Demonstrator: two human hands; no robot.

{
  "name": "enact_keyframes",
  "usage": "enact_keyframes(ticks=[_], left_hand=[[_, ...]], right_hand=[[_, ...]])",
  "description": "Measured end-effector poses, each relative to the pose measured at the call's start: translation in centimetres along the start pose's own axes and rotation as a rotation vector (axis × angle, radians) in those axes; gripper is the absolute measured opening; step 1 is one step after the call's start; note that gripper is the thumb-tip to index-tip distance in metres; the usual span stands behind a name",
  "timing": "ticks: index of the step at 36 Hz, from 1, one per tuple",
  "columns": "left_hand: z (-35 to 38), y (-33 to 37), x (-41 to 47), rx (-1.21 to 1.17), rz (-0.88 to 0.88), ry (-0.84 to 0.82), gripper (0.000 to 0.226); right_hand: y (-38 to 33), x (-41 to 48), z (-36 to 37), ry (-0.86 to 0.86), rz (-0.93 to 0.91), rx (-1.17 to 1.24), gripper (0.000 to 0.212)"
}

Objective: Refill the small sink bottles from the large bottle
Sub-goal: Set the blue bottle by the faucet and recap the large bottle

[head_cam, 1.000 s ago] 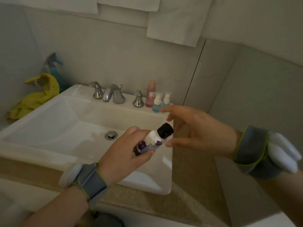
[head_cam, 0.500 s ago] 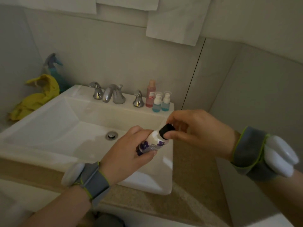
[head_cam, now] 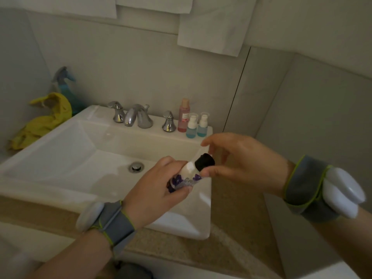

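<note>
My left hand (head_cam: 153,194) grips a white bottle with purple flowers (head_cam: 189,171), tilted over the sink's right front corner. Its black cap (head_cam: 205,162) sits on the neck and points up and right. My right hand (head_cam: 245,164) curls around the cap with fingers spread. The thumb touches the cap's lower edge; the index finger is lifted clear above it. Two small blue bottles (head_cam: 191,126) (head_cam: 203,124) and a taller pink bottle (head_cam: 184,115) stand on the sink's back right ledge.
A white rectangular sink (head_cam: 70,158) with a chrome faucet (head_cam: 136,116) fills the left. A spray bottle (head_cam: 64,81) and yellow cloth (head_cam: 46,117) lie at the far left. White towels (head_cam: 215,25) hang above. The speckled counter (head_cam: 231,228) runs along the right.
My right hand closed its fingers on the black cap half a second ago and has since spread them again. The bottle stays in my left hand, almost unmoved.
</note>
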State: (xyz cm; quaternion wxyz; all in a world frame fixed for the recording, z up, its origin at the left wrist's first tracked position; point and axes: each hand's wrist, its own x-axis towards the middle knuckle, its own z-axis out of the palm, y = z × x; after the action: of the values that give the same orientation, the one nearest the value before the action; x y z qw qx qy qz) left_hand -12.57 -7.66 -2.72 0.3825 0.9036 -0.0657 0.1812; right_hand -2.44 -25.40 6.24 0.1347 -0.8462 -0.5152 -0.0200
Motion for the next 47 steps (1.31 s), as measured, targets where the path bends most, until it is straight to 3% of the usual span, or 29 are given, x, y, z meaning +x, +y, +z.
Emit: enact_keyframes(ticks=[6, 9, 11, 14, 19, 23, 26, 32, 36, 39, 43, 47], left_hand=[[-0.1, -0.1, 0.0, -0.001, -0.007, -0.003, 0.026], [-0.1, 0.0, 0.0, 0.016, 0.000, 0.001, 0.026], [0.0, -0.1, 0.0, 0.014, -0.002, 0.005, 0.026], [0.0, -0.1, -0.1, 0.004, -0.012, 0.003, 0.026], [0.0, -0.3, 0.0, -0.001, -0.010, -0.002, 0.027], [-0.2, -0.3, -0.1, 0.006, -0.005, -0.001, 0.023], [-0.2, -0.3, -0.2, 0.000, -0.014, -0.003, 0.025], [-0.4, -0.2, -0.1, -0.029, 0.001, -0.014, 0.024], [-0.4, -0.2, 0.2, -0.025, 0.007, -0.008, 0.029], [-0.3, -0.1, 0.2, 0.004, 0.014, -0.006, 0.018], [-0.2, -0.2, 0.2, 0.113, 0.028, 0.011, 0.032], [-0.2, -0.3, 0.3, 0.196, 0.050, 0.001, 0.029]], right_hand=[[-0.1, -0.1, -0.1, -0.010, -0.069, 0.029, 0.027], [-0.6, 0.2, -0.1, -0.004, 0.049, -0.087, 0.063], [-0.4, 0.1, -0.2, -0.016, 0.066, -0.057, 0.068], [0.1, -0.3, -0.3, -0.054, -0.013, 0.033, 0.061], [-0.2, 0.1, -0.1, -0.031, -0.079, 0.020, 0.026], [-0.3, 0.2, -0.1, -0.034, -0.020, -0.012, 0.046], [0.0, 0.0, 0.3, -0.040, -0.093, 0.013, 0.056], [-0.2, 0.3, 0.7, -0.025, -0.144, -0.009, 0.026], [-0.1, 0.6, 1.2, -0.003, -0.112, -0.050, 0.034], [-0.1, 0.9, 1.5, 0.005, -0.063, -0.095, 0.035], [0.1, 0.9, 2.2, 0.051, -0.006, -0.144, 0.063], [0.2, 0.8, 3.2, 0.056, 0.093, -0.126, 0.070]])
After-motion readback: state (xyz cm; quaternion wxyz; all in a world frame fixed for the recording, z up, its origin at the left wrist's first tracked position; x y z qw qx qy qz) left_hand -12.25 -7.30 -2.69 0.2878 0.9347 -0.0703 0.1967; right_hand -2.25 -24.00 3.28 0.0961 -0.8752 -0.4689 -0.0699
